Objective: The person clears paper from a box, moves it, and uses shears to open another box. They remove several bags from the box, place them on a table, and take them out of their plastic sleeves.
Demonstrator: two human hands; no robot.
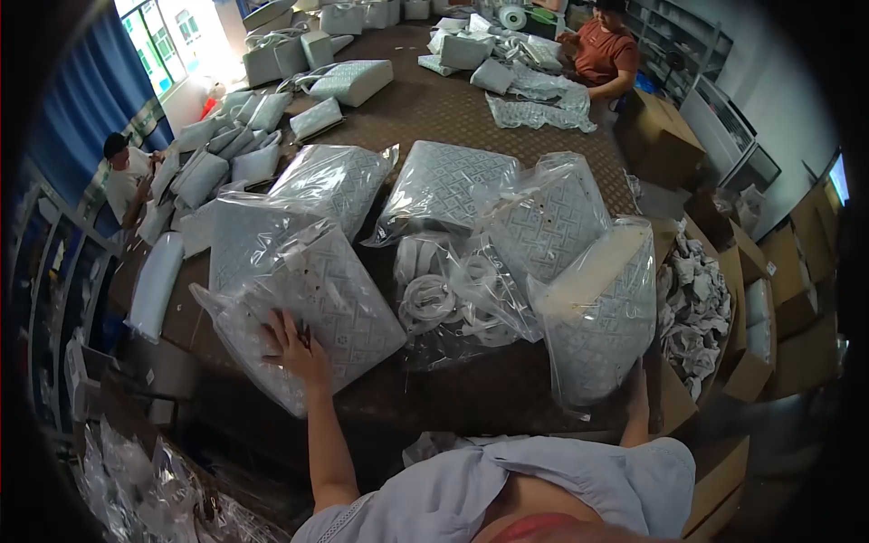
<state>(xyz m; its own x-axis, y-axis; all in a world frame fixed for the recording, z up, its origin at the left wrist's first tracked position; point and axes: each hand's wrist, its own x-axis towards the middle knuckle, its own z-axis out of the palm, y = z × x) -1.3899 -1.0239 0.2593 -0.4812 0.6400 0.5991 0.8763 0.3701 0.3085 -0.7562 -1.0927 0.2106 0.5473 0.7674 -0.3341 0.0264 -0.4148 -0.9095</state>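
Note:
My left hand lies with spread fingers on a pale patterned handbag in a clear plastic bag, at the table's near edge. It overlaps another wrapped handbag behind it. My right hand, seen edge-on with its fingers stretched out, rests along the right side of a second plastic-wrapped handbag, which leans at the right. Between the two lie coiled pale straps in clear plastic. Further wrapped handbags stand just behind them.
Unwrapped pale bags are heaped at the left, near a person. Another person is at the far right of the brown table. Crumpled paper fills a carton on my right. Clear plastic bags lie at lower left.

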